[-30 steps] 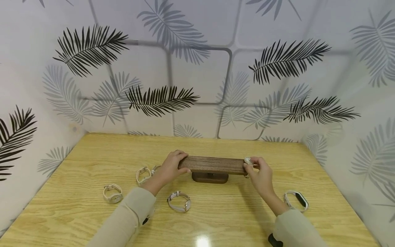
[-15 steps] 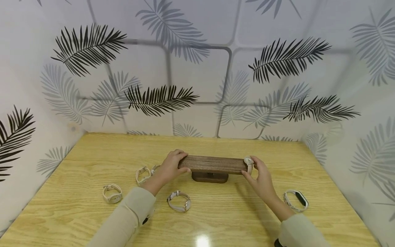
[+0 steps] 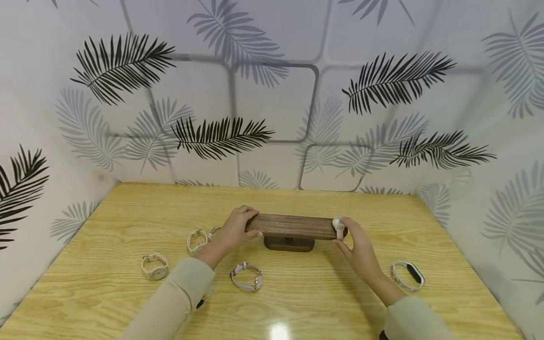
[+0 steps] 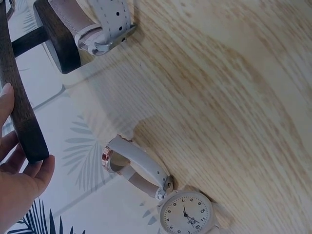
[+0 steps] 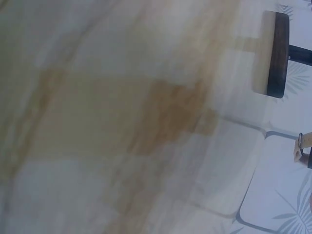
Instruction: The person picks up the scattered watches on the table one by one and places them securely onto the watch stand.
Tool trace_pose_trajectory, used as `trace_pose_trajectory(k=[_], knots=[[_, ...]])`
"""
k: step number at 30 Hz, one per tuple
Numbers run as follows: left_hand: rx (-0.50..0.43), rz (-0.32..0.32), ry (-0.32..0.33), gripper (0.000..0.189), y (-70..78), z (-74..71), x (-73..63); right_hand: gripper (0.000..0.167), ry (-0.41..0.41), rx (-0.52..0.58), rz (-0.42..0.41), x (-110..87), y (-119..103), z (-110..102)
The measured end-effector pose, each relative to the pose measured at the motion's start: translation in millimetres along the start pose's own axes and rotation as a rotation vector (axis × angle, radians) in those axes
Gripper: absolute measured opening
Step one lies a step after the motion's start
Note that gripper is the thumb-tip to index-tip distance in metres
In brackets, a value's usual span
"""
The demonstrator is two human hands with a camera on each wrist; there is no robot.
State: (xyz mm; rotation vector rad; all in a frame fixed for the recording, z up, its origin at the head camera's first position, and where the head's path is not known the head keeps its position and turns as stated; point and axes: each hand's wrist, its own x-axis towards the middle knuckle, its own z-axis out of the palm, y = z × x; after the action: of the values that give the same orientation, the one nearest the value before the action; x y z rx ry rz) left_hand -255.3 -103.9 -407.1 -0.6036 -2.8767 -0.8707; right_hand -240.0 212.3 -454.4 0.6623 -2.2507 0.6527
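A dark wooden watch stand (image 3: 293, 226) has a horizontal bar above a small base (image 3: 289, 244). My left hand (image 3: 233, 232) grips the bar's left end; in the left wrist view its fingers (image 4: 44, 170) wrap the bar's end. Round the right end of the bar sits a light-strapped wristwatch (image 3: 338, 224), its round face up. My right hand (image 3: 361, 250) holds that watch, thumb below and fingers at its far side. The right wrist view catches only the stand's base (image 5: 278, 56) and a bit of strap (image 5: 304, 141); the right hand is almost wholly out of it.
On the wooden table (image 3: 323, 302), one watch (image 3: 247, 277) lies in front of the stand. More watches lie left: one (image 3: 155, 267) further out, another (image 3: 197, 241) beside one partly behind the left hand. A white band with a dark screen (image 3: 410, 275) lies right.
The watch in my right hand has gone from the bar's right tip leftward onto the bar, its face turning upward. My left hand keeps its grip in the same place.
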Motion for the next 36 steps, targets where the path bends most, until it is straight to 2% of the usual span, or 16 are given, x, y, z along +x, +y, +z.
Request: trace_pose_trajectory(k=[6, 9, 11, 14, 19, 22, 28, 36], knots=[[0.013, 0.009, 0.002, 0.058, -0.6, -1.6, -0.3, 0.05, 0.009, -0.013, -0.049, -3.5, 0.4, -3.8], [0.013, 0.005, -0.007, 0.059, -0.9, -1.8, 0.2, 0.054, -0.005, -0.019, -0.063, -1.8, 1.3, -8.5], [0.012, 0.012, -0.009, 0.059, -0.3, -2.6, 0.6, 0.059, -0.043, -0.018, -0.05, 1.0, 2.6, -13.3], [0.015, 0.03, -0.018, 0.058, 0.7, -3.8, 1.1, 0.065, -0.158, 0.018, 0.025, 7.4, 6.5, -21.2], [0.031, 0.035, -0.039, 0.058, 0.5, -4.7, 3.1, 0.067, -0.419, 0.143, 0.192, 18.2, 15.3, -28.6], [0.048, 0.037, -0.046, 0.059, -0.2, -5.5, 4.2, 0.066, -0.499, 0.186, 0.244, 22.3, 17.8, -28.8], [0.078, 0.053, -0.069, 0.058, -0.6, -6.2, 5.8, 0.064, -0.495, 0.214, 0.281, 24.3, 18.4, -28.0], [0.065, 0.044, -0.062, 0.058, -3.3, -4.4, 4.2, 0.062, -0.483, 0.201, 0.268, 27.3, 17.5, -26.5]])
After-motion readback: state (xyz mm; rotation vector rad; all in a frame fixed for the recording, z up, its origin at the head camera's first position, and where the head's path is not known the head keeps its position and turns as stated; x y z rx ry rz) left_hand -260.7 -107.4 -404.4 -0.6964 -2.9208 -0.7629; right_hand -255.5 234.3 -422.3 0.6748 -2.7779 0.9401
